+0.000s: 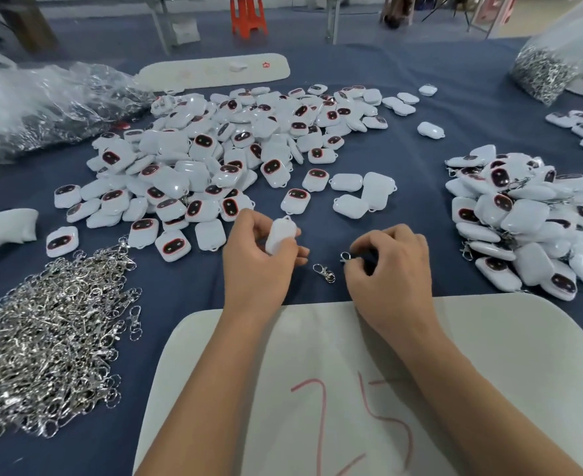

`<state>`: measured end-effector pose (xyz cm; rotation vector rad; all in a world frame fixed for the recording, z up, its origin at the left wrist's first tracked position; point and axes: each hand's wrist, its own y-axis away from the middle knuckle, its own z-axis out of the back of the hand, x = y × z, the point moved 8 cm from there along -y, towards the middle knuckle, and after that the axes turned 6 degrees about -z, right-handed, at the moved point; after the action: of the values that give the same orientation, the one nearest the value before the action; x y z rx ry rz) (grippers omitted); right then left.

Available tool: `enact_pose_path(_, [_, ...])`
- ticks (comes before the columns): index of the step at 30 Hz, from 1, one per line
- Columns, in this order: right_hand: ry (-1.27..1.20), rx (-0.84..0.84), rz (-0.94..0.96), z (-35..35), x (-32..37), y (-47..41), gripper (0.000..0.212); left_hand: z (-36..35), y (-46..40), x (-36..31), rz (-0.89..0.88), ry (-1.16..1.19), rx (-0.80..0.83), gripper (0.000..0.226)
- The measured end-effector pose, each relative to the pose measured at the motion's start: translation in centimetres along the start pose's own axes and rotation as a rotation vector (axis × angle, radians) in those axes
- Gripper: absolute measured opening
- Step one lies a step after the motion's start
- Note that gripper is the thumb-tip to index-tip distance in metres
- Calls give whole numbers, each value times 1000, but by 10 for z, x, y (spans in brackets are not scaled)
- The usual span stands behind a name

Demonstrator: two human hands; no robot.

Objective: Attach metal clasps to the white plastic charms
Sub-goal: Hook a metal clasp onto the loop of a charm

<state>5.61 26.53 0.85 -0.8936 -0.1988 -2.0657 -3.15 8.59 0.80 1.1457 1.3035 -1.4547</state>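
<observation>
Cloth [420,139], blue, under charm piles; left fingers [293,250] grip charm [279,235]; right fingers [358,266] pinch clasp [345,257].

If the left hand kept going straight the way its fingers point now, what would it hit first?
Probably the right hand. The left hand, gripping a white charm, points right across bare cloth; the loose clasp lies slightly nearer the person.

Head camera, looking forward and down over my work table.

The one wide view sits above my forearms, close enough that my left hand [260,255] and right hand [388,269] fill the lower middle. It faces across the blue tablecloth [437,132] to an orange stool [248,15] on the floor beyond; edges bend.
</observation>
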Motion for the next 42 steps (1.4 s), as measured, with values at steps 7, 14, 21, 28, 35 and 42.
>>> enact_pose_path(7, [112, 103, 172, -11, 15, 3, 7, -19, -1, -16, -184, -139, 161, 43])
enact_pose_path(14, [-515, 24, 173, 12, 10, 0, 12, -41, 10, -21, -275, -231, 375, 28])
enact_pose_path(21, [-685, 15, 97, 12, 1, -2, 18, -38, 9, -18, -236, -209, 339, 17])
enact_pose_path(28, [-467, -159, 277, 26, 17, 8, 18, -32, 8, -31, -361, -206, 276, 13])
enact_pose_path(35, [-395, -191, 392, 27, 24, 12, 17, -36, 8, -27, -357, -243, 298, 16])
enact_pose_path(42, [-393, -106, 338, 20, 20, 3, 8, -35, 8, -25, -364, -219, 312, 15])
